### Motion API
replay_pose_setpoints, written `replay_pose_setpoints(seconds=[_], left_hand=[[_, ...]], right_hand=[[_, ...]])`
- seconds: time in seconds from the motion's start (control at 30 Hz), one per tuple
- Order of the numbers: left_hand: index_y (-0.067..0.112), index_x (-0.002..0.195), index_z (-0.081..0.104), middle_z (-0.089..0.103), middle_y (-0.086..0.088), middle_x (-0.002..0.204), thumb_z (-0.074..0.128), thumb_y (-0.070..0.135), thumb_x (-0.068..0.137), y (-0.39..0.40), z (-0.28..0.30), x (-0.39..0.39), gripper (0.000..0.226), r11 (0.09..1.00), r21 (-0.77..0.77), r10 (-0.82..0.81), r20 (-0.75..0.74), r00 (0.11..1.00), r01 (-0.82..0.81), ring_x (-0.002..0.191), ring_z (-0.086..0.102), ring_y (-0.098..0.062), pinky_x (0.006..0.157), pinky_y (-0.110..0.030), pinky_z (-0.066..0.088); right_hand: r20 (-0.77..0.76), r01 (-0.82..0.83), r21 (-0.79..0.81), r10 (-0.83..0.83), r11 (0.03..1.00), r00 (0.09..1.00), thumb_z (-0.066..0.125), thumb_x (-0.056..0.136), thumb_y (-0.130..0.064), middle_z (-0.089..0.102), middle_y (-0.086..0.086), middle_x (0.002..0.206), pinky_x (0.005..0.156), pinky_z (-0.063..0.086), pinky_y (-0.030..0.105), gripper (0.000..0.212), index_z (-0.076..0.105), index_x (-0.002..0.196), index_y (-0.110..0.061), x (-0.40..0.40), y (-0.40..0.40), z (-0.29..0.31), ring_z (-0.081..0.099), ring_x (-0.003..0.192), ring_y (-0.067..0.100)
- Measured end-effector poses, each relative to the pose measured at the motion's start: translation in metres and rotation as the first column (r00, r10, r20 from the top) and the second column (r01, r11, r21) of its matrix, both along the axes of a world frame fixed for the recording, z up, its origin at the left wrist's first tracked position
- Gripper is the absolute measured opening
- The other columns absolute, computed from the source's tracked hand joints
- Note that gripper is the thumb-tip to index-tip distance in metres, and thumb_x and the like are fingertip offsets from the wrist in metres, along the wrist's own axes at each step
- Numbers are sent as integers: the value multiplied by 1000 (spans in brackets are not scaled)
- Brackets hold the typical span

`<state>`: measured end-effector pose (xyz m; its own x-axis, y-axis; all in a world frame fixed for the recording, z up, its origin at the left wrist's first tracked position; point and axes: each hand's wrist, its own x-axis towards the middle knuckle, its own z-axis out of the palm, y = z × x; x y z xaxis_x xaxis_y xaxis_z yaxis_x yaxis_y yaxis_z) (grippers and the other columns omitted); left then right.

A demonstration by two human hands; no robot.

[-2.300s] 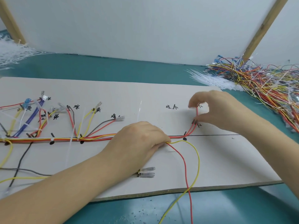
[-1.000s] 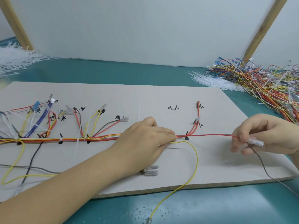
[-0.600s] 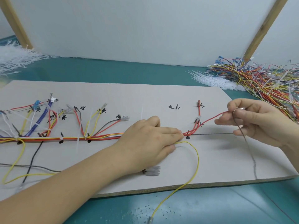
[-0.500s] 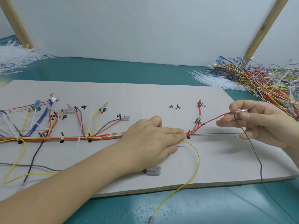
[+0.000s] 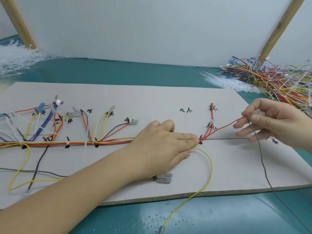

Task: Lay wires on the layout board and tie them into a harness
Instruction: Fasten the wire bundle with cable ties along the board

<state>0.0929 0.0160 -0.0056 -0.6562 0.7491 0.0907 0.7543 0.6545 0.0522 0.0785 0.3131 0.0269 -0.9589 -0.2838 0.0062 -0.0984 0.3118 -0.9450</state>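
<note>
Red wire (image 5: 226,126) + grey wire (image 5: 263,166): my right hand (image 5: 276,122) is pinching both, prob. at a clear terminal, above layout board (image 5: 236,162). Left hand (image 5: 162,146), fingers flat, is pressing wire bundle (image 5: 76,143) onto board.

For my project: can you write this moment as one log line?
left hand: presses wire bundle on layout board | right hand: pinches red wire

Two bare forearms in view, no sleeves, gloves, watch or rings. Left hand (image 5: 162,149): back of hand visible, nails short and plain. Right hand (image 5: 276,125): thumbnail short, unpainted. Nothing worn on wrists.
</note>
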Motion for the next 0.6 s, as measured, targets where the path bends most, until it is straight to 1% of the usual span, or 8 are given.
replay_pose_setpoints(seconds=[0.07,0.17,0.23,0.3,0.37,0.43,0.53,0.6], left_hand=[[43,144,20,21,33,147,22,46,98,0,0,-1,46,1000,-1,-2,5,1000,2,90,12,-5,76,-26,17],[43,144,20,21,33,147,22,45,98,1,1,0,46,1000,-1,-3,14,1000,3,90,11,-5,76,-26,16],[43,144,20,21,33,146,22,45,98,1,1,0,46,1000,-1,0,18,1000,0,89,12,-5,74,-25,14],[43,144,21,22,33,146,23,45,98,1,2,0,46,1000,-2,5,27,1000,-5,93,19,-9,74,-26,14],[43,144,21,23,33,146,23,45,98,1,2,0,46,1000,-4,9,29,1000,-9,100,25,-12,76,-26,14],[43,144,21,22,33,146,23,45,98,2,2,0,45,1000,2,7,28,1000,-7,99,23,-11,75,-26,13],[42,144,23,24,31,146,25,45,99,1,0,-1,45,1000,15,-6,19,1000,6,96,25,-11,80,-27,19],[43,143,23,25,31,146,25,45,99,0,-1,-1,45,1000,21,-11,13,1000,11,90,17,-7,83,-25,22]], right_hand=[[-65,25,37,-23,999,998,77,58,-51,73,10,82,54,57,27,32,66,74,-26,-7,-11,5,72,76,24],[-137,78,35,-72,996,988,67,71,-24,73,9,73,57,57,25,15,62,76,-11,-29,-29,16,72,70,23],[-201,110,127,-83,986,976,66,75,-21,71,6,65,54,55,22,15,60,71,-7,-47,-45,20,68,59,16],[-232,134,293,-66,947,970,70,77,-23,66,0,54,50,50,20,20,60,67,-10,-65,-64,18,60,49,9],[-182,122,438,-45,891,982,72,80,-24,62,-4,49,48,46,21,20,62,68,-12,-81,-79,11,54,46,7],[-128,95,521,-32,848,991,71,81,-26,60,-8,46,42,41,15,19,64,70,-13,-91,-87,5,51,41,1],[-115,97,556,-39,825,993,72,81,-28,60,-9,46,38,41,13,20,66,71,-11,-96,-91,-2,50,38,-1],[-108,110,554,-60,825,992,74,79,-27,59,-5,49,37,41,14,20,66,70,-10,-96,-94,-7,49,38,2]])
